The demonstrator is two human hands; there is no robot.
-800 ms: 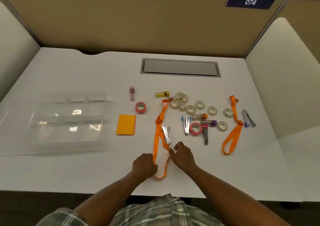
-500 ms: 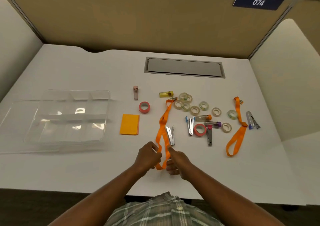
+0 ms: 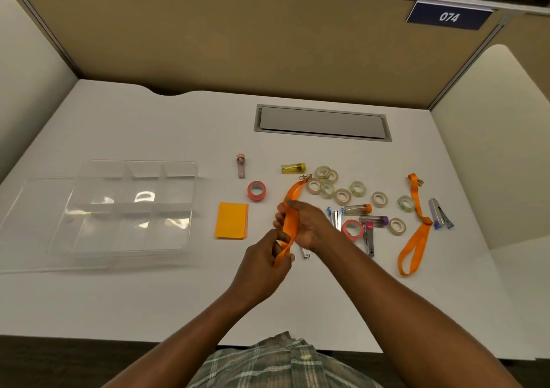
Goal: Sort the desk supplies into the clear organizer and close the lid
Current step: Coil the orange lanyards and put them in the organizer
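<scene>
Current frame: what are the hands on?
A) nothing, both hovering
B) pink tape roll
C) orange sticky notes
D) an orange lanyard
D: the left hand and right hand both grip the orange lanyard, lifting its loop end off the desk. The pink tape roll and sticky notes lie untouched.

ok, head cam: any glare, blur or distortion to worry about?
Head view: glare patches on the clear organizer hide some dividers; wide-angle lens bows the desk edges and partition; left hand, right hand and the orange lanyard they grip look slightly soft; lighting dim, warm.
</scene>
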